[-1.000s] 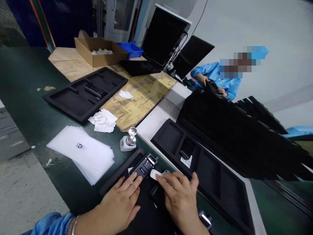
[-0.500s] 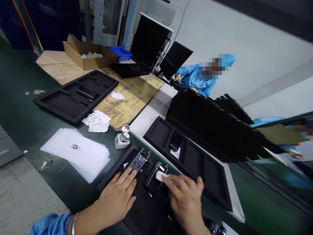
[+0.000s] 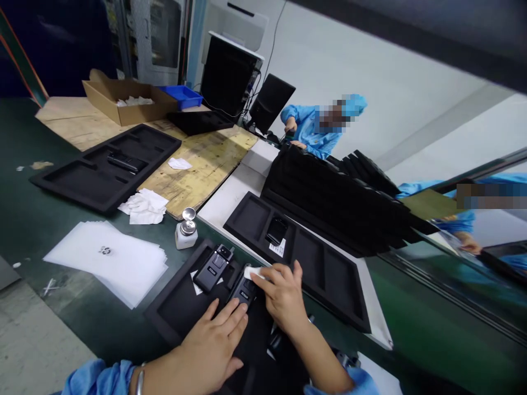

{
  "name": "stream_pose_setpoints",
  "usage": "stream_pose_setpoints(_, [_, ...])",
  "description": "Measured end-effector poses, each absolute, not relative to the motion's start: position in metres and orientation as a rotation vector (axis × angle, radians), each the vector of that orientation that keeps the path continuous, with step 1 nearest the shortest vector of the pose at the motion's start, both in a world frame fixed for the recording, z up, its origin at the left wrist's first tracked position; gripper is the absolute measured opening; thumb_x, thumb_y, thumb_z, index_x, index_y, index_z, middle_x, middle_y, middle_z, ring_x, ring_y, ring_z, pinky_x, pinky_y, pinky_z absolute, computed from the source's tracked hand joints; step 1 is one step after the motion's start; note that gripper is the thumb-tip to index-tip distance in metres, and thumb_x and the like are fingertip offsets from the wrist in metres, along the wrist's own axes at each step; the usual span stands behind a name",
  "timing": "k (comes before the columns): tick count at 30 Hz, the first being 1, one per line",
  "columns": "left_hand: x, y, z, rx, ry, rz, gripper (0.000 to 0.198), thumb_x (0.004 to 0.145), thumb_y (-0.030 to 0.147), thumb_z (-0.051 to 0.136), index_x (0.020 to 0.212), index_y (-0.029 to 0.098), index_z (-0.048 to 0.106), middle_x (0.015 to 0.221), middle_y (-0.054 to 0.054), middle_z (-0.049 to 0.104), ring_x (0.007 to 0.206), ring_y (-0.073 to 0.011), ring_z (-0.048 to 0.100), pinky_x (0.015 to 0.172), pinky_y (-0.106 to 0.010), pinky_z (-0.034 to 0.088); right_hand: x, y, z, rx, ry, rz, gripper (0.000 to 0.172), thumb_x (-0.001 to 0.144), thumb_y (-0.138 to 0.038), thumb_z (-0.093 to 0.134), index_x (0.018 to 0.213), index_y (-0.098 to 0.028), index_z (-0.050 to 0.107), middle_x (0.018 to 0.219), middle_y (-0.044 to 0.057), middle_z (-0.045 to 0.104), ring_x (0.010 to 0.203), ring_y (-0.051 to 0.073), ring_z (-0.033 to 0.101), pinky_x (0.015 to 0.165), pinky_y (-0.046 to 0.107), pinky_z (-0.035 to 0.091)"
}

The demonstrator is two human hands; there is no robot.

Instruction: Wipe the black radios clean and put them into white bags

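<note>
Two black handheld devices with raised lettering lie in a black foam tray (image 3: 173, 323) close in front of me. The left device (image 3: 213, 270) rests untouched, with white paper under it. My left hand (image 3: 212, 345) is flat and open, its fingertips touching the lower end of the right device (image 3: 245, 294). Between the fingers of my right hand (image 3: 282, 299) is a folded white wipe (image 3: 252, 272), pressed at that device's upper end. Another dark device (image 3: 278, 341) shows partly beneath my right forearm. Beyond the tray stands a small white dispenser bottle (image 3: 186, 235), its metal lid raised.
White sheets (image 3: 107, 258) are stacked at left, near crumpled wipes (image 3: 145, 207). Two more foam trays (image 3: 105, 164) (image 3: 341, 291) each hold a device. Several black trays (image 3: 321, 203) stand in a row. A cardboard box (image 3: 127, 112) sits farther back. Co-workers in blue work beyond.
My left hand has shifted from the left device to the lower end of the right one. The right hand still pinches the wipe at that device's upper end. The camera view has swung right.
</note>
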State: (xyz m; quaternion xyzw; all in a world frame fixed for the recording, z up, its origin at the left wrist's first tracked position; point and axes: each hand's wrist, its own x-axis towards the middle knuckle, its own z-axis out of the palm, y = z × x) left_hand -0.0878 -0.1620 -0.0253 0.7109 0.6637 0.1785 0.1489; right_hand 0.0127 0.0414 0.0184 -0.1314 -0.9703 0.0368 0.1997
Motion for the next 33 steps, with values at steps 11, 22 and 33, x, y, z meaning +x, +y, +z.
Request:
stream_pose_setpoints(11, [-0.092, -0.16, -0.015, 1.968, 1.865, 0.437, 0.078, 0.08, 0.014, 0.054, 0.152, 0.019, 0.026, 0.162, -0.003, 0.017, 0.149, -0.0257, 0.017, 0.12, -0.048, 0.021, 0.004, 0.056, 0.014, -0.287, -2.659, 0.182, 0.029, 0.09, -0.012, 0.055, 0.097, -0.033, 0.074, 0.094, -0.002, 0.072, 0.09, 0.019, 0.052, 0.111, 0.06, 0.01])
stream_pose_setpoints(22, [-0.091, -0.161, -0.016, 2.029, 1.914, 0.448, 0.079, 0.079, 0.012, 0.054, 0.152, 0.02, 0.026, 0.161, -0.003, 0.021, 0.148, -0.0255, 0.019, 0.118, -0.046, 0.028, 0.013, 0.065, 0.03, -0.41, -2.614, 0.141, 0.034, 0.091, -0.009, 0.051, 0.108, -0.031, 0.071, 0.095, 0.001, 0.072, 0.093, 0.02, 0.052, 0.11, 0.062, 0.013])
stream_pose_setpoints(33, [-0.09, -0.164, -0.014, 2.042, 1.925, 0.459, 0.074, 0.08, 0.016, 0.052, 0.151, 0.016, 0.029, 0.161, -0.003, 0.021, 0.148, -0.0254, 0.017, 0.116, -0.047, 0.03, 0.071, 0.049, 0.029, -0.402, -2.697, 0.063, 0.039, 0.087, -0.003, 0.046, 0.097, -0.03, 0.073, 0.088, 0.0, 0.07, 0.09, 0.02, 0.053, 0.111, 0.061, 0.011])
